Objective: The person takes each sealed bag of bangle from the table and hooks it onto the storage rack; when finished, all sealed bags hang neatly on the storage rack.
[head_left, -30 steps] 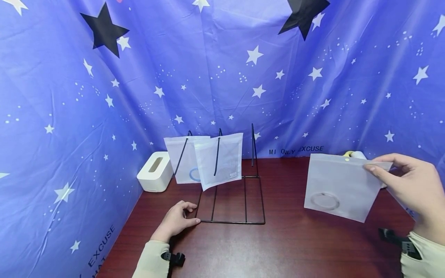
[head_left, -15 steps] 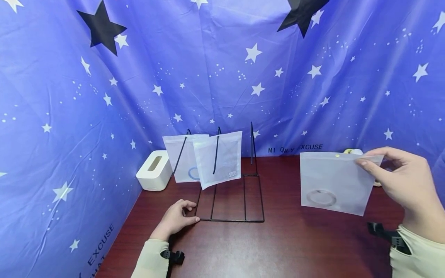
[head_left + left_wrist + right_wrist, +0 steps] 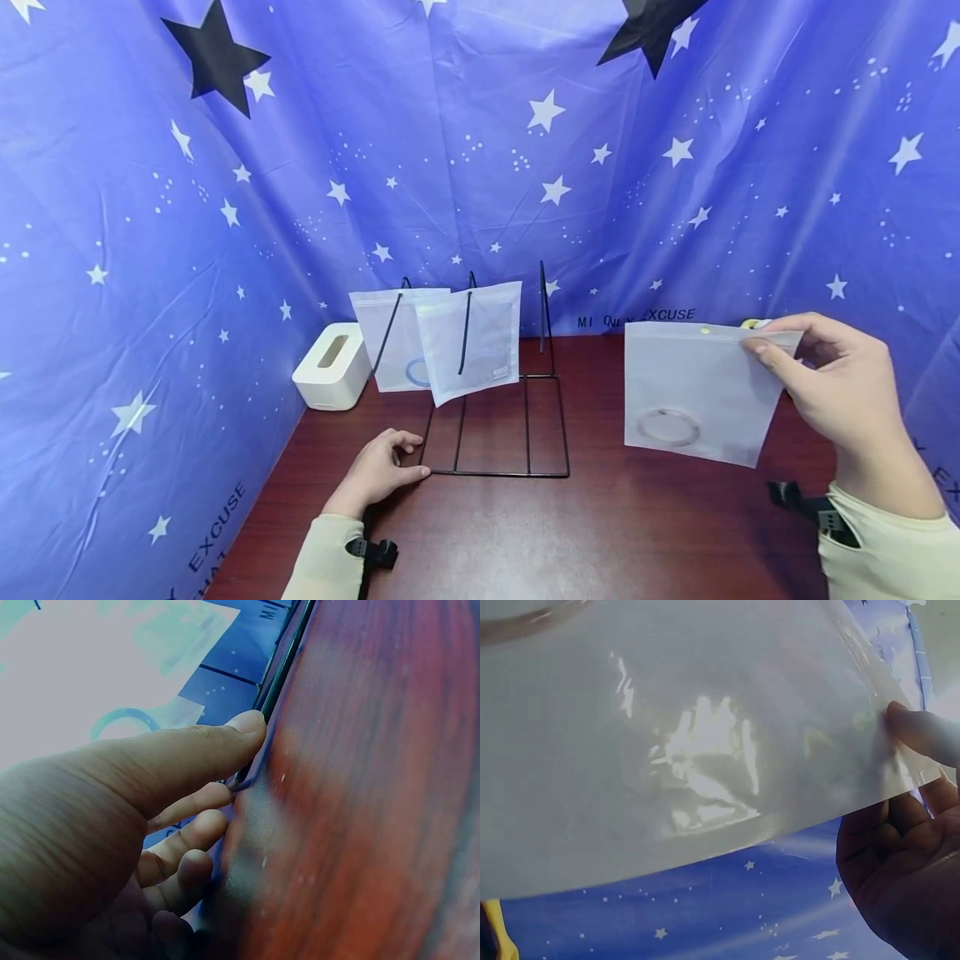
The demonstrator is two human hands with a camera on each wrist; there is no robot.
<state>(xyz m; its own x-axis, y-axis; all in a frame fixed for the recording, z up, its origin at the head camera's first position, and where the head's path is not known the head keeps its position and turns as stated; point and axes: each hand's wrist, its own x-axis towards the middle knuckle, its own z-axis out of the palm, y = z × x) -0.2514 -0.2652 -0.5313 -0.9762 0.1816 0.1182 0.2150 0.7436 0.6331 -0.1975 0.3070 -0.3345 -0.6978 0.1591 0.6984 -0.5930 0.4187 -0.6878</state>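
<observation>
My right hand [image 3: 847,375] pinches the top right corner of a frosted zip bag [image 3: 697,383], held up over the right side of the table. A pale pinkish ring shows through near the bag's bottom. The thumb [image 3: 922,735] lies on the bag's face in the right wrist view. My left hand [image 3: 378,467] holds the front left corner of a black wire rack [image 3: 495,475], thumb and curled fingers at the wire [image 3: 285,671]. Two more frosted bags hang from the rack's hooks: a left bag [image 3: 378,333] with a blue ring, and a middle bag [image 3: 491,342] overlapping it.
The rack's right hook [image 3: 543,317] carries no bag. A white tissue box [image 3: 333,367] stands left of the rack. Something yellow and white [image 3: 752,323] lies mostly hidden behind the held bag. A blue starry cloth [image 3: 465,150] surrounds the dark red wooden table [image 3: 600,533].
My right hand has moved left with the bag, bringing it closer to the rack. The left hand stays at the rack's corner. The view has shifted very slightly.
</observation>
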